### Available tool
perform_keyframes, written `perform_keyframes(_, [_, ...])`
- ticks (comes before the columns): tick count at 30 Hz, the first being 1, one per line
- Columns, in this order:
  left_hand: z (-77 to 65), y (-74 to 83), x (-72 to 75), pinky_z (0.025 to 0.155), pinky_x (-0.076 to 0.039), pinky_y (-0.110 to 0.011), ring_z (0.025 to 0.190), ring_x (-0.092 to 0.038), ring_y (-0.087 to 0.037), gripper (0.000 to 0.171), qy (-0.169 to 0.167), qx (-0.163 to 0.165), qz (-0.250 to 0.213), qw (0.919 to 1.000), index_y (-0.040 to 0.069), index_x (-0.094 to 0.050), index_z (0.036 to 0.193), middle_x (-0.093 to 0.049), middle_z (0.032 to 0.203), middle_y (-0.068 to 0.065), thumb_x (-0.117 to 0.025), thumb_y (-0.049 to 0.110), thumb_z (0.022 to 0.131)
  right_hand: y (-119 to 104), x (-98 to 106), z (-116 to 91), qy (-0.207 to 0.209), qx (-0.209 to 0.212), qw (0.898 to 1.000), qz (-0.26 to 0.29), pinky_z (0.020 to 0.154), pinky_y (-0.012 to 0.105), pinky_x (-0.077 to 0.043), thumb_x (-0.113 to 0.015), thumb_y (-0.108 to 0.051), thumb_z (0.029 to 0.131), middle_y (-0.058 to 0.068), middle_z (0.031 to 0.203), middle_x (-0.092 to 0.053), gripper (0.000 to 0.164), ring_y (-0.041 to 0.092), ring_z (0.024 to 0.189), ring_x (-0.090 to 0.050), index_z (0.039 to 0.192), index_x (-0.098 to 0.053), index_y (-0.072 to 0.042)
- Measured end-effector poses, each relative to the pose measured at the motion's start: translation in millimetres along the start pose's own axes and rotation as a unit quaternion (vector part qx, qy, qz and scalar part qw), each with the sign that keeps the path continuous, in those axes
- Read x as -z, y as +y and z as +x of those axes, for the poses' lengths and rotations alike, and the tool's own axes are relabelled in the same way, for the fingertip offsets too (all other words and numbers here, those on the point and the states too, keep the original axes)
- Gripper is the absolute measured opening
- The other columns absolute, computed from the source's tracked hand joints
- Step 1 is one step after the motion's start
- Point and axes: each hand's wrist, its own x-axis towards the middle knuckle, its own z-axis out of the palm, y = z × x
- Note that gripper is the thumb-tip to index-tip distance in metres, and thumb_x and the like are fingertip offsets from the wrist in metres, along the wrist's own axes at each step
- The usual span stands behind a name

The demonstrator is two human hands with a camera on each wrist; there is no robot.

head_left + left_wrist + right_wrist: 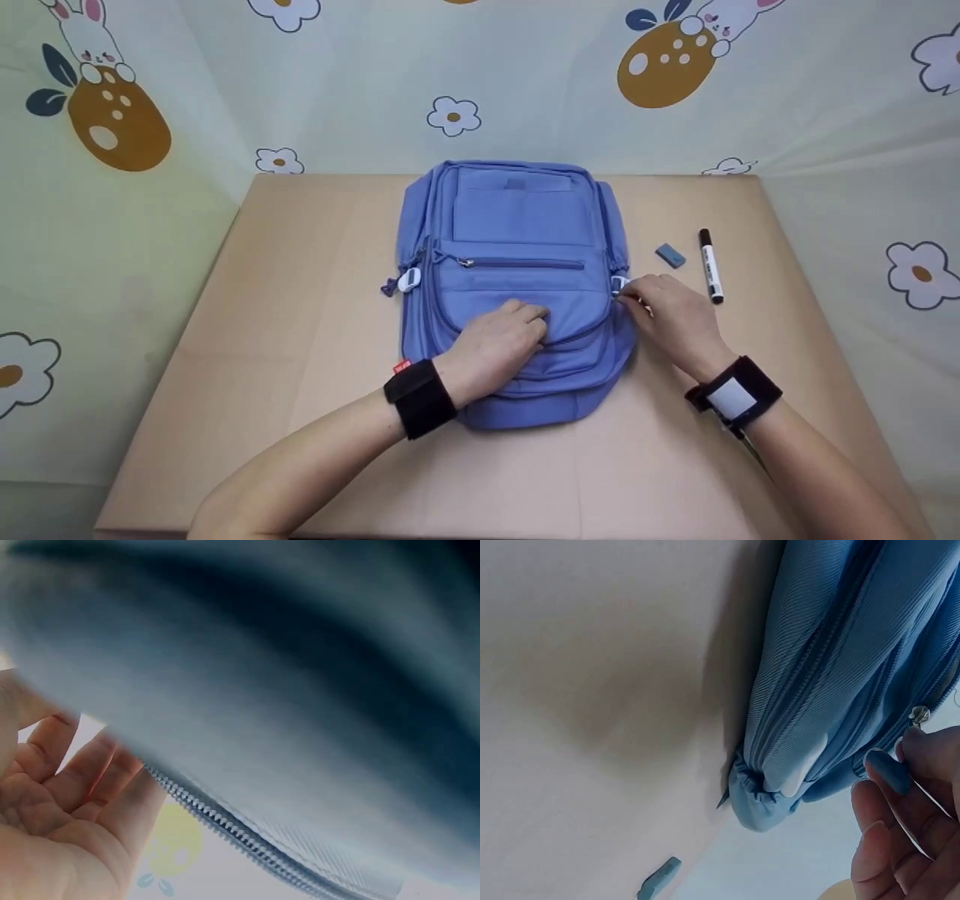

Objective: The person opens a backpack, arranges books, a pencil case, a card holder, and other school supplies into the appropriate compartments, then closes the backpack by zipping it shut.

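Observation:
A blue backpack lies on its back on the cardboard-covered table, front pockets up. My left hand grips the front pocket near its curved zipper, its fingertips partly hidden at the fabric; in the left wrist view the zipper teeth run beside the fingers. At the bag's right side, my right hand pinches a blue zipper pull between thumb and finger. The pull hangs from a metal slider on the front pocket's zipper. A white buckle sits just by these fingertips.
Right of the bag lie a blue-grey eraser and a black-capped white marker. Another white buckle hangs at the bag's left side. Patterned cloth walls enclose the table at the back and sides.

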Motion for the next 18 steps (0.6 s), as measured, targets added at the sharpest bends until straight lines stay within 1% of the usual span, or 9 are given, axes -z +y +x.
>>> perform_keyframes(5, [1.0,0.4,0.2,0.096,-0.054,-0.034,0.117,-0.061,-0.024,0.013,-0.004,-0.004,0.013,0.9999,0.012,-0.073,0.102,-0.065,0.135,-0.006,-0.065,0.022,0.101,6.8,-2.5,10.5,-0.011,-0.025,1.0,0.002,0.069,0.042,-0.055,-0.077,-0.008,0.091,0.007,0.095,-0.073,0.013,0.025,0.083,-0.068,0.102,-0.071,-0.01])
perform_keyframes(11, [1.4,0.4,-0.2,0.097,-0.053,-0.034,0.117,-0.061,-0.024,0.013,-0.008,-0.003,0.015,0.9998,0.012,-0.073,0.103,-0.065,0.135,-0.006,-0.065,0.022,0.101,15.9,-6.7,30.4,-0.025,-0.061,0.998,-0.005,0.063,0.041,-0.051,-0.076,-0.014,0.093,0.006,0.09,-0.071,0.008,0.026,0.076,-0.064,0.099,-0.072,-0.01])
perform_keyframes(15, [1.1,1.0,0.2,0.093,-0.055,-0.033,0.116,-0.061,-0.024,0.013,-0.012,0.002,0.013,0.9998,0.012,-0.074,0.102,-0.065,0.135,-0.005,-0.066,0.023,0.101,22.0,-10.6,44.7,-0.031,-0.083,0.996,-0.013,0.063,0.043,-0.05,-0.075,-0.017,0.094,0.006,0.088,-0.069,0.008,0.027,0.075,-0.062,0.097,-0.073,-0.01])
perform_keyframes(18, [1.3,1.4,0.4,0.092,-0.055,-0.033,0.116,-0.061,-0.023,0.013,-0.016,0.005,0.013,0.9998,0.013,-0.074,0.102,-0.065,0.136,-0.004,-0.066,0.023,0.101,25.4,-13.6,53.1,-0.03,-0.091,0.995,-0.016,0.063,0.044,-0.049,-0.074,-0.018,0.095,0.007,0.088,-0.068,0.008,0.027,0.075,-0.062,0.097,-0.073,-0.009])
